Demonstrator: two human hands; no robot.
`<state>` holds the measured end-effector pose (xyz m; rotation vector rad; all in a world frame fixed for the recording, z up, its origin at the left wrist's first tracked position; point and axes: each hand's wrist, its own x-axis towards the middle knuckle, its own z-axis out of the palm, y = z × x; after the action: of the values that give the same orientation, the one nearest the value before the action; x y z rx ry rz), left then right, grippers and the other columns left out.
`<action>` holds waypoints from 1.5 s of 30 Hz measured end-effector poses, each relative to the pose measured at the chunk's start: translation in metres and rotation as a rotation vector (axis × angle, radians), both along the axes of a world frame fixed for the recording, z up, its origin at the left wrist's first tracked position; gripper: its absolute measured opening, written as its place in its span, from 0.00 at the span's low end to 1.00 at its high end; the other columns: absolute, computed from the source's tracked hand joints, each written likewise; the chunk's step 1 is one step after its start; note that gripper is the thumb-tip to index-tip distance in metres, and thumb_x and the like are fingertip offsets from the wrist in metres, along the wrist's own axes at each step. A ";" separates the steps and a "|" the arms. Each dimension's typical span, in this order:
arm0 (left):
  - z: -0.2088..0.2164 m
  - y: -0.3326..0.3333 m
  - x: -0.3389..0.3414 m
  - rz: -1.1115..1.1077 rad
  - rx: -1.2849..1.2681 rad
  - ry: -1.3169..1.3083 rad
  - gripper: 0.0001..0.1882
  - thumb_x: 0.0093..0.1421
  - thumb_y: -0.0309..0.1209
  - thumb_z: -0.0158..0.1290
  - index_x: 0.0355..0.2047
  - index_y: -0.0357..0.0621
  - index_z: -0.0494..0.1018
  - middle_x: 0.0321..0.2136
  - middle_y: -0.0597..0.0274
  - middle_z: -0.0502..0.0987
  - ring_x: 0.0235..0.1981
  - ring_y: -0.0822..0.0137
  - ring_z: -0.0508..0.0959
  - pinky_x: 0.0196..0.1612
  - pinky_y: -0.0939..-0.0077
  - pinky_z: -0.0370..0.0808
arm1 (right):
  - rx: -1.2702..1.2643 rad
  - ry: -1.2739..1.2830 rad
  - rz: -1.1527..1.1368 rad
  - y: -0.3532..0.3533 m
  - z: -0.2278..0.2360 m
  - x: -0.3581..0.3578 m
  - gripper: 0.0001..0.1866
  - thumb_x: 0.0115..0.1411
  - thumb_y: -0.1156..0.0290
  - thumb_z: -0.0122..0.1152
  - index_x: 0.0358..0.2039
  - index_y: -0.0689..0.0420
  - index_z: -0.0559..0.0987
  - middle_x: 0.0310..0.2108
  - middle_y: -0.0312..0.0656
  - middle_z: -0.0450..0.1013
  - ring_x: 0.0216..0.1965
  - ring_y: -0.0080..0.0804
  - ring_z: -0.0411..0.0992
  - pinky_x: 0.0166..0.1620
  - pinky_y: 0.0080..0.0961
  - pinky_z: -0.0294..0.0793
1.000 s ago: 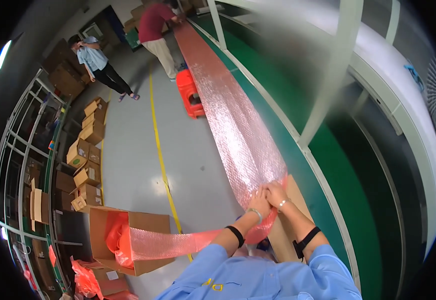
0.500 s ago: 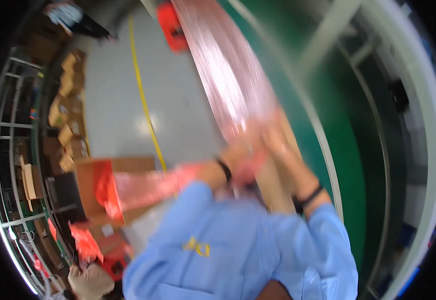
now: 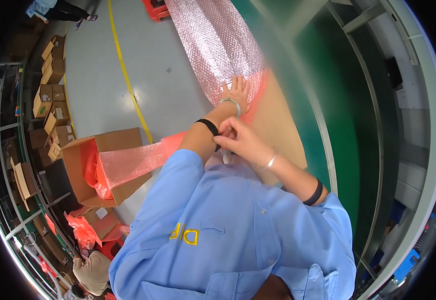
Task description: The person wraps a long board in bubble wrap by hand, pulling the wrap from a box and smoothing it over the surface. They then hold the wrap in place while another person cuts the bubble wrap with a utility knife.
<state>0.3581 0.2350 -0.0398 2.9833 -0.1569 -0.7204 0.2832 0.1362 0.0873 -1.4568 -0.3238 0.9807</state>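
Bubble wrap [image 3: 218, 40], one long sheet, pink, glossy, dimpled; lies along green surface [image 3: 280, 55], near end over smooth tan board [image 3: 280, 125]. Left hand [image 3: 236, 95], flat on the wrap's near end, fingers spread. Right hand [image 3: 245, 142], fingers curled at fabric-like black band [image 3: 209, 126] on left forearm [image 3: 194, 139]; whether they pinch it, unclear. Narrower dimpled pink strip [image 3: 138, 162], running into open cardboard box [image 3: 125, 137].

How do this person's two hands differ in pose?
The left hand lies on the silvery-pink bubble sheet with its fingers spread, while the right hand has its fingers curled beside a black armband. The left hand points away from the body; the right hand points across it. Both are bare.
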 end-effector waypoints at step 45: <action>-0.007 -0.007 -0.008 -0.062 0.114 -0.115 0.36 0.58 0.41 0.41 0.62 0.40 0.42 0.63 0.45 0.39 0.63 0.49 0.43 0.57 0.44 0.50 | -0.521 -1.368 0.208 0.031 0.040 0.018 0.06 0.46 0.72 0.51 0.23 0.57 0.75 0.23 0.44 0.73 0.26 0.36 0.75 0.27 0.29 0.73</action>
<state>0.3499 0.2282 -0.0471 3.1433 -0.2232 -0.5818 0.3008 0.1671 0.1270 -2.4579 -1.2801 0.0364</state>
